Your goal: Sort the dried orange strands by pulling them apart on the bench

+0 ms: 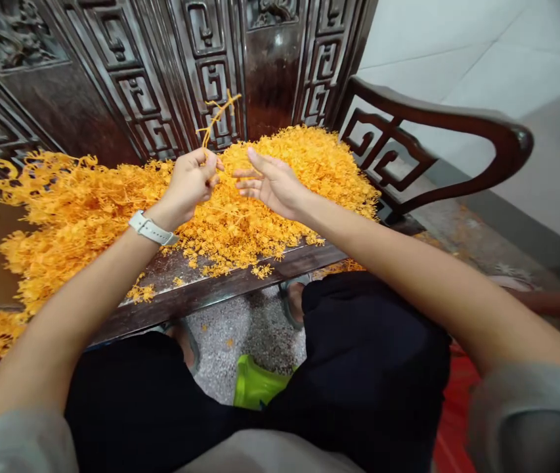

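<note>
The orange plastic sprig (218, 117) stands up out of the left hand (192, 182), pinched at its lower end between the thumb and the curled fingers, so that most of its length rises clear above the knuckles. Its long axis runs nearly upright, leaning a little to the right as it climbs, and its top end forks into short side branches that show against the dark carved wooden panel (270, 72) behind. The left hand is closed around the sprig's base, and a white wristwatch (152, 229) sits on that wrist. The right hand (270, 186) hovers just beside it, palm turned toward the left hand, fingers spread and loosely extended, holding nothing; its fingertips are near the left hand but apart from it and do not reach the sprig. Both hands hang above a large heap of orange plastic flower pieces (304, 171), which covers the seat of a dark wooden bench (240, 279) and runs away to the left in longer, tangled branching strands (63, 190). A few loose pieces lie at the bench's front edge. A curved wooden armrest (437, 121) closes the bench on the right. Below, between the person's dark-clothed knees, a speckled floor (245, 328) shows, with a bright green object (255, 384) partly hidden. No brand, label or readable writing is visible on the sprig, the watch or the bench.
</note>
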Demonstrator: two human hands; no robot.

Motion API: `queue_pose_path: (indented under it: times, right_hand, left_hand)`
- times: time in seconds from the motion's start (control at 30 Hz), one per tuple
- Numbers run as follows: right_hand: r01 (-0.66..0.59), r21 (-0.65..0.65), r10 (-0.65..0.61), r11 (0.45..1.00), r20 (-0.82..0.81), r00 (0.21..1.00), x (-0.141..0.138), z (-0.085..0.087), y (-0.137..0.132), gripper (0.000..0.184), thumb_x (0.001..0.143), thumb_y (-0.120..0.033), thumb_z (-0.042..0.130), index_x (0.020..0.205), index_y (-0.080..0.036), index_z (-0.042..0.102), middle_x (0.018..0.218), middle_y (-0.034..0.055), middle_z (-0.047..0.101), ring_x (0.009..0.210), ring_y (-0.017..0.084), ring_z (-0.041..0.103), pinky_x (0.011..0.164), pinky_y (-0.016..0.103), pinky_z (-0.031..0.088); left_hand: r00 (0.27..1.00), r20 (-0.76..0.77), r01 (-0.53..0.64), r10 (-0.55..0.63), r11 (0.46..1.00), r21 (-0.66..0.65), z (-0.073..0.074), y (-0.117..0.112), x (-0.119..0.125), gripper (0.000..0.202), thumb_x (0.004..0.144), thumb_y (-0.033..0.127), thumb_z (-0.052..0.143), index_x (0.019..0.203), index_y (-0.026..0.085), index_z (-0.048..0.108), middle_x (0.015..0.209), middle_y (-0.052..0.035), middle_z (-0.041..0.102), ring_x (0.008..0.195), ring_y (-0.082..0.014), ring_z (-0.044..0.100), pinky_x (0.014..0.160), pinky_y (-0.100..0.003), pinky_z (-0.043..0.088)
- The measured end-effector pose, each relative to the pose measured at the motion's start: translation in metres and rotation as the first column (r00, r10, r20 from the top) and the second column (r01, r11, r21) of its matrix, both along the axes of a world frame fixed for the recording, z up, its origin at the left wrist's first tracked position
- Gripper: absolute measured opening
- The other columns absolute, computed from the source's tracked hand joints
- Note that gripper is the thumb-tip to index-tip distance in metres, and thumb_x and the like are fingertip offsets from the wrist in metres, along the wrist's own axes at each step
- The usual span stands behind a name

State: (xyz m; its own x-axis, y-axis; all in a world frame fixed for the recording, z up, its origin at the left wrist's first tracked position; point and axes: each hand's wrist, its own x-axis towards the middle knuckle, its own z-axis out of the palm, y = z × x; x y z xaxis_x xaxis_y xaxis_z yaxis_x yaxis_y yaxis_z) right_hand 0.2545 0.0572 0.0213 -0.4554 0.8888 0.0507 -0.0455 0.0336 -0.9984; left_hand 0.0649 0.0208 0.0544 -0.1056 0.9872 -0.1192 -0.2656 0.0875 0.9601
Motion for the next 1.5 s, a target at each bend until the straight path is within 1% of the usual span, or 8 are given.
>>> queue_pose_path:
  times: [0.5, 0.7, 0.77, 0.9, 0.97, 1.1, 1.27, 1.5]
  right_hand:
    - [-0.536, -0.301, 0.518, 0.789, -0.145, 0.843, -0.011, 0.016, -0.027, 0.037, 0.099, -0.032, 0.074, 0.076, -0.021, 0.047, 0.059, -0.0096, 0.035, 0.050, 0.006, 0.027, 0.049, 0.024, 0.027]
    - [-0.955, -0.083, 0.950, 0.283, 0.158, 0.268, -0.012, 0.041, -0.092, 0.017, 0.098, -0.017, 0.068, 0.082, -0.013, 0.069, 0.082, 0.0029, 0.070, 0.072, 0.009, 0.061, 0.067, 0.021, 0.049]
    - [-0.940, 0.015, 0.923, 0.340, 0.184, 0.337, -0.007, 0.050, -0.093, 0.020, 0.101, -0.020, 0.065, 0.082, -0.015, 0.067, 0.082, 0.0024, 0.069, 0.075, 0.010, 0.062, 0.072, 0.022, 0.051]
    - [-0.487, 0.103, 0.493, 0.867, -0.041, 0.869, 0.013, 0.043, -0.033, 0.020, 0.103, -0.040, 0.062, 0.105, -0.020, 0.064, 0.090, 0.0043, 0.068, 0.076, 0.014, 0.061, 0.073, 0.029, 0.053]
    - [-0.143, -0.045, 0.140, 0.989, -0.056, 0.989, 0.024, 0.027, 0.003, 0.035, 0.108, -0.051, 0.046, 0.121, -0.022, 0.059, 0.098, 0.0103, 0.068, 0.082, 0.020, 0.065, 0.076, 0.036, 0.057]
    - [0.111, -0.140, -0.091, 0.984, 0.147, 0.985, 0.032, -0.005, 0.027, 0.064, 0.105, -0.070, 0.023, 0.135, -0.021, 0.052, 0.115, 0.0193, 0.068, 0.089, 0.027, 0.069, 0.078, 0.043, 0.060]
    - [-0.118, 0.225, 0.057, 0.967, 0.261, 0.964, 0.005, -0.012, -0.005, 0.076, 0.093, -0.083, 0.055, 0.140, -0.024, 0.054, 0.145, 0.0170, 0.060, 0.115, 0.028, 0.064, 0.091, 0.040, 0.057]
    - [-0.336, 0.601, 0.005, 0.726, 0.483, 0.876, -0.012, -0.017, -0.014, 0.050, 0.106, -0.059, 0.050, 0.076, -0.019, 0.052, 0.072, 0.0002, 0.054, 0.068, 0.013, 0.043, 0.071, 0.031, 0.034]
  left_hand:
    - [0.937, -0.240, -0.211, 0.255, 0.958, 0.196, -0.025, 0.040, -0.025, 0.028, 0.084, 0.003, 0.061, 0.062, 0.018, 0.053, 0.057, 0.0027, 0.047, 0.045, -0.0054, 0.035, 0.041, -0.020, 0.013]
    - [0.851, -0.063, -0.518, 0.521, 0.854, 0.059, 0.010, 0.058, -0.109, 0.029, 0.094, 0.008, 0.048, 0.070, 0.022, 0.042, 0.050, 0.0066, 0.031, 0.040, -0.0080, 0.017, 0.041, -0.026, 0.008]
    - [0.892, -0.038, -0.446, 0.450, 0.892, 0.075, 0.019, 0.057, -0.132, 0.028, 0.093, 0.011, 0.051, 0.069, 0.022, 0.043, 0.049, 0.0067, 0.031, 0.039, -0.0070, 0.013, 0.040, -0.027, 0.007]
    - [0.957, 0.044, -0.290, 0.287, 0.952, 0.095, 0.021, 0.054, -0.130, 0.026, 0.081, 0.011, 0.066, 0.069, 0.023, 0.046, 0.047, 0.0068, 0.037, 0.035, -0.0053, 0.016, 0.036, -0.025, 0.007]
    - [0.974, 0.066, -0.221, 0.216, 0.972, 0.082, 0.020, 0.052, -0.113, 0.025, 0.079, 0.009, 0.067, 0.070, 0.023, 0.048, 0.048, 0.0068, 0.041, 0.035, -0.0044, 0.018, 0.035, -0.023, 0.008]
    - [0.985, 0.092, -0.150, 0.146, 0.988, 0.034, 0.022, 0.039, -0.072, 0.024, 0.086, 0.008, 0.066, 0.074, 0.022, 0.051, 0.050, 0.0069, 0.043, 0.034, -0.0039, 0.020, 0.035, -0.022, 0.011]
    - [0.989, 0.051, -0.142, 0.136, 0.983, 0.118, 0.023, 0.014, -0.021, 0.026, 0.097, 0.023, 0.072, 0.078, 0.023, 0.055, 0.052, 0.0061, 0.044, 0.036, -0.0050, 0.023, 0.036, -0.023, 0.014]
    - [0.967, -0.238, 0.146, -0.087, 0.958, 0.245, 0.007, 0.004, 0.001, 0.027, 0.098, 0.028, 0.073, 0.076, 0.022, 0.059, 0.053, 0.0053, 0.039, 0.041, -0.0068, 0.027, 0.039, -0.021, 0.017]
